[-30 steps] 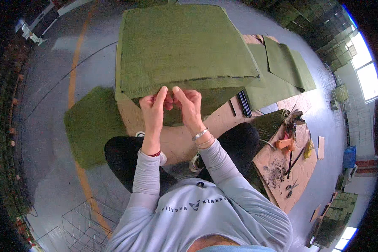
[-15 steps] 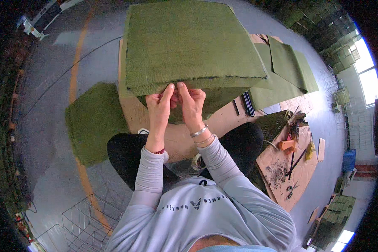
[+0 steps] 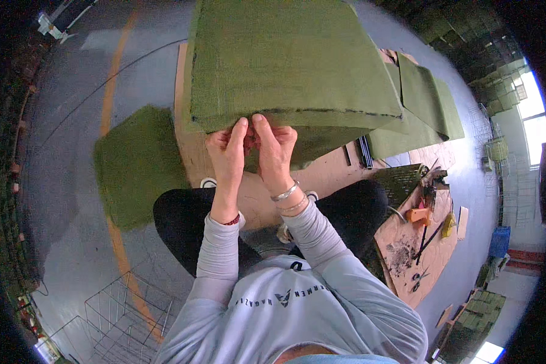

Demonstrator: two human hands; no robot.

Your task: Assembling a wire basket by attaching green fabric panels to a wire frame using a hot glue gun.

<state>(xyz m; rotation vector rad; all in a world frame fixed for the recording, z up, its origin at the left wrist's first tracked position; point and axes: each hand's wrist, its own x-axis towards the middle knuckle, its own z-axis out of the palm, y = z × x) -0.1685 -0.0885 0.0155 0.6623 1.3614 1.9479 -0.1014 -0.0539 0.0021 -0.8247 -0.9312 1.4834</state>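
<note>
A large box-shaped piece covered in green mesh fabric (image 3: 291, 60) stands in front of me, its near top edge marked by a dark seam. My left hand (image 3: 227, 145) pinches the fabric along that edge, thumb on top and fingers curled beneath. Close beside it, my right hand (image 3: 275, 145) grips the same edge in the same way, its thumb on the dark line. The two thumbs nearly meet. What the fingers do under the edge is hidden.
A green fabric piece (image 3: 139, 167) lies on the floor at left, near a wire frame (image 3: 124, 315). Folded green fabric (image 3: 424, 100) is at right. Cardboard (image 3: 400, 267) holds an orange-handled tool (image 3: 417, 215), scissors (image 3: 417, 280) and dark scraps. Brown board (image 3: 261, 206) lies beneath me.
The green fabric-covered box has shifted slightly to the right in view. Both hands keep their pinch, the thumbs now a little farther left along the edge.
</note>
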